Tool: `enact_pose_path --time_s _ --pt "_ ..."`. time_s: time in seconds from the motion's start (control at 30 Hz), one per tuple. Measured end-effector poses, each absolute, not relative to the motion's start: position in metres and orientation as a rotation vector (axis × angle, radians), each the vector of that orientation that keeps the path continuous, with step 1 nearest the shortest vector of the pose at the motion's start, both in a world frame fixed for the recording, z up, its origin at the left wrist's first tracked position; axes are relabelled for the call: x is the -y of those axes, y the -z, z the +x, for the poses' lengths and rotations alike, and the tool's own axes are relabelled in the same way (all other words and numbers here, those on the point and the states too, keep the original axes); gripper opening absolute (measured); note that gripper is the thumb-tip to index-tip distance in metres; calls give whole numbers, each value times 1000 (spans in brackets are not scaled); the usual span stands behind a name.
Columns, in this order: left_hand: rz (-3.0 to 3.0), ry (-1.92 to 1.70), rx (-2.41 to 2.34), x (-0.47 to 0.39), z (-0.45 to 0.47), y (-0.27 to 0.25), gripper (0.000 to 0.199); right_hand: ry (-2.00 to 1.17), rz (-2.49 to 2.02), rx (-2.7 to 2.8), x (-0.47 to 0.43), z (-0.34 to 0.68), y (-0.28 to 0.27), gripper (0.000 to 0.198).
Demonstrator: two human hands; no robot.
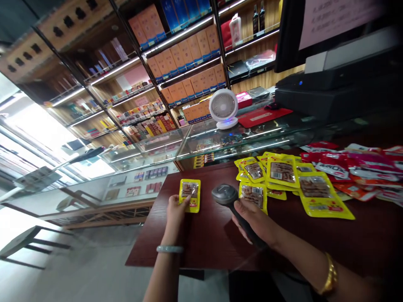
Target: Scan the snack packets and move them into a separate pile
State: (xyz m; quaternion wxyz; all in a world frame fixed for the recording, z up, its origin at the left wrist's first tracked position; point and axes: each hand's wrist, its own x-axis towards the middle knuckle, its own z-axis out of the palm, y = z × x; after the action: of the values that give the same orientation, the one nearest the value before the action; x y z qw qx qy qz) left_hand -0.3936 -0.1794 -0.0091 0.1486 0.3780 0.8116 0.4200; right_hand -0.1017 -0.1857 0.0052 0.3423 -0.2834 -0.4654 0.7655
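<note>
My left hand (pixel 178 206) pinches the lower left part of a yellow snack packet (pixel 194 189) with a see-through window, near the left end of the dark wooden desk (pixel 201 247). In my right hand (pixel 256 220) is a dark grey barcode scanner (pixel 225 193), its fingers wrapped round the handle. The scanner's head points left, toward the packet, with a gap between them. Just behind the right hand lies another yellow packet (pixel 252 193), partly covered by it. More yellow packets (pixel 282 170) are heaped to the right.
Red and orange packets (pixel 355 167) are piled at the far right. Behind the desk stands a glass display case (pixel 151 144) with a white fan (pixel 223 107) and a red mat (pixel 264 117) on it. A monitor (pixel 291 37) rises at the upper right. A stool (pixel 27 241) stands left.
</note>
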Motion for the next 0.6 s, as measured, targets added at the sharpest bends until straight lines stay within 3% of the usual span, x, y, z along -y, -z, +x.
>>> enact_pose_path --time_s 0.17,0.27,0.4,0.6 --pt "1366 -442 -2830 180 -398 -10 52 -1982 -771 1195 187 -85 -5 52" --pt "1602 -365 -2953 178 -370 -18 58 -1958 -780 1169 188 -70 -6 51" --pt "1972 -382 -2529 171 -299 -19 43 -1918 -854 1093 190 -46 -4 48" --pt "2221 -191 -2227 167 -203 -14 53 -1826 -976 993 195 -7 3 48"
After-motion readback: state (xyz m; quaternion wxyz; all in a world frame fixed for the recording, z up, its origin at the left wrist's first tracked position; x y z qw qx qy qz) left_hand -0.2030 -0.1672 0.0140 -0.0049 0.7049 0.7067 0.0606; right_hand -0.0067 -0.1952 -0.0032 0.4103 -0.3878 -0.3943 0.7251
